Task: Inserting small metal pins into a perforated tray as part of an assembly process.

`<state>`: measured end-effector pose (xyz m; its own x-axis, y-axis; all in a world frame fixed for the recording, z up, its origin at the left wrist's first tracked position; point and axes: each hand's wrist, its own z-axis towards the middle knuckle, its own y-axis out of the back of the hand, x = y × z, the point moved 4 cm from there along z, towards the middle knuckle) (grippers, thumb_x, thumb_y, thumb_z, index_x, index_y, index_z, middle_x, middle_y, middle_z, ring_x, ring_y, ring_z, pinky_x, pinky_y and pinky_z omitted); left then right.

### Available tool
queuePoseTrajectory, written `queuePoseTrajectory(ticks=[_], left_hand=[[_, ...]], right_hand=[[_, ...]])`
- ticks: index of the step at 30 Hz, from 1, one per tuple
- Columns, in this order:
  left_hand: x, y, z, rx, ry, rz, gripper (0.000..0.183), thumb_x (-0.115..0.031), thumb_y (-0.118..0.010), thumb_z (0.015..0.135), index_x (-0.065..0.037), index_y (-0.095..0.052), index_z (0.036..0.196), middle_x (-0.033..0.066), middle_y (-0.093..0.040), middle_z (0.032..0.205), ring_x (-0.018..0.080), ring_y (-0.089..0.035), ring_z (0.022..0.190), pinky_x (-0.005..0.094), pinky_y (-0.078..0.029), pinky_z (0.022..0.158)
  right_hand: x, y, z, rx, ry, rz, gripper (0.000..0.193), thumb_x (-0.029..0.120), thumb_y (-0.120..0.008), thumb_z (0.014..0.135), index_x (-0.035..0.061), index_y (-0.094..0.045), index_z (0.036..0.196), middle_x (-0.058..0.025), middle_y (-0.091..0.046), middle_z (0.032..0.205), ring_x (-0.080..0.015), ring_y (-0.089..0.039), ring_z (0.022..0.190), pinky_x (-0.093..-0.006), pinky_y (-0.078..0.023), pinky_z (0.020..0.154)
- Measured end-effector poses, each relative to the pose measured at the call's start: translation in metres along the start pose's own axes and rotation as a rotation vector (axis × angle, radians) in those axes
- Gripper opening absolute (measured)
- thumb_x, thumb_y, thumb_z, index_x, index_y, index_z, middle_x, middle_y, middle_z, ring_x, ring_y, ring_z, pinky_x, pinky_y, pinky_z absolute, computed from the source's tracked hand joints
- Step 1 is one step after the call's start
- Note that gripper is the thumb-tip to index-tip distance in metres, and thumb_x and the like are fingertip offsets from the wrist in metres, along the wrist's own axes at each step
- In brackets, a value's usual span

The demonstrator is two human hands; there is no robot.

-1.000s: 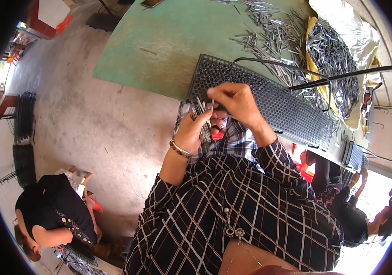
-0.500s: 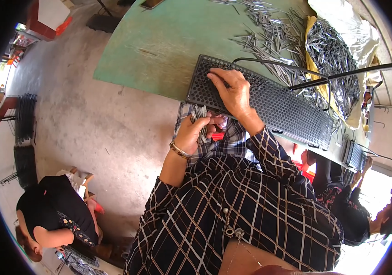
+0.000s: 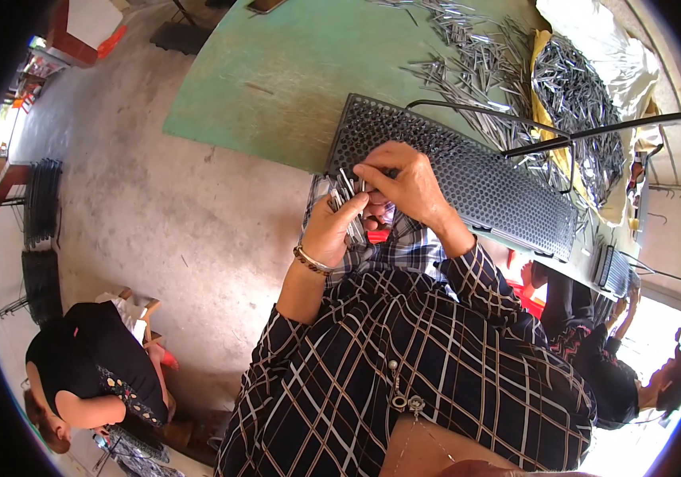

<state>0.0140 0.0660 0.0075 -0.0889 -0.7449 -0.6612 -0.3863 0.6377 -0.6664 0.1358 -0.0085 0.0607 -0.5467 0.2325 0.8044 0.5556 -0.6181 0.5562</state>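
A bundle of thin grey metal rods (image 3: pixel 344 191) is wrapped in my left hand (image 3: pixel 332 227), held over my lap just below the table's edge. My right hand (image 3: pixel 408 181) is closed, its thumb and fingertips pinched at the upper ends of these rods; one rod end shows by the thumb. Beside and beyond both hands lies a long black perforated rack (image 3: pixel 484 179) full of round holes, slanting across the table's near edge. The inner fingers of my right hand are partly hidden.
Loose rods (image 3: pixel 476 60) are strewn over the green table (image 3: pixel 277 87). A yellow-white sack (image 3: pixel 542 71) spills more at right. A black bar frame (image 3: pixel 619 125) crosses above the rack. Two people work nearby, one at lower left (image 3: pixel 94 366), one at right (image 3: pixel 607 378).
My right hand has come down and left from over the rack to the rods in my left hand. The left hand stays nearly in place.
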Motion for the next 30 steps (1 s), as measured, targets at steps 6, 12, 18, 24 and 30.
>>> queuePoseTrajectory(ticks=[6, 12, 18, 24, 30], left_hand=[[0.005, -0.006, 0.004, -0.047, 0.033, -0.033, 0.026, -0.015, -0.054, 0.093, 0.004, -0.058, 0.111, 0.0130, -0.067, 0.098, 0.0179, -0.065, 0.082, 0.0292, -0.055, 0.069], [0.011, -0.006, 0.005, -0.065, 0.011, 0.033, 0.026, -0.018, -0.055, 0.093, 0.002, -0.058, 0.110, 0.0122, -0.068, 0.096, 0.0160, -0.065, 0.079, 0.0276, -0.055, 0.065], [0.011, -0.007, 0.004, -0.149, 0.000, 0.000, 0.027, -0.019, -0.055, 0.093, 0.001, -0.057, 0.111, 0.0127, -0.067, 0.097, 0.0172, -0.065, 0.078, 0.0273, -0.055, 0.063], [0.012, -0.007, 0.003, -0.164, 0.016, -0.090, 0.028, -0.020, -0.056, 0.093, 0.001, -0.055, 0.112, 0.0144, -0.067, 0.097, 0.0191, -0.066, 0.078, 0.0282, -0.055, 0.061], [0.018, -0.003, 0.005, -0.091, 0.066, -0.005, 0.029, -0.018, -0.056, 0.093, 0.001, -0.054, 0.114, 0.0162, -0.067, 0.098, 0.0201, -0.067, 0.078, 0.0293, -0.055, 0.061]], right_hand=[[-0.020, 0.003, -0.008, 0.070, -0.231, 0.196, 0.015, 0.011, -0.068, 0.083, -0.0015, -0.068, 0.092, -0.0070, -0.065, 0.081, -0.0111, -0.060, 0.070, -0.0254, -0.048, 0.063], [-0.021, 0.004, -0.017, 0.117, -0.315, 0.316, 0.022, 0.016, -0.068, 0.085, -0.0025, -0.067, 0.096, -0.0090, -0.068, 0.076, -0.0116, -0.062, 0.066, -0.0259, -0.050, 0.060], [-0.027, 0.006, -0.015, 0.140, -0.359, 0.461, 0.020, 0.013, -0.068, 0.085, -0.0028, -0.067, 0.097, -0.0052, -0.068, 0.078, -0.0073, -0.061, 0.070, -0.0230, -0.050, 0.061], [-0.029, 0.010, -0.012, 0.086, -0.343, 0.490, 0.018, 0.011, -0.066, 0.086, -0.0039, -0.066, 0.097, -0.0043, -0.067, 0.081, -0.0068, -0.060, 0.073, -0.0213, -0.049, 0.064], [-0.026, 0.027, 0.007, -0.078, -0.173, 0.158, 0.019, 0.012, -0.064, 0.088, -0.0022, -0.063, 0.100, -0.0046, -0.066, 0.083, -0.0084, -0.061, 0.076, -0.0230, -0.049, 0.069]])
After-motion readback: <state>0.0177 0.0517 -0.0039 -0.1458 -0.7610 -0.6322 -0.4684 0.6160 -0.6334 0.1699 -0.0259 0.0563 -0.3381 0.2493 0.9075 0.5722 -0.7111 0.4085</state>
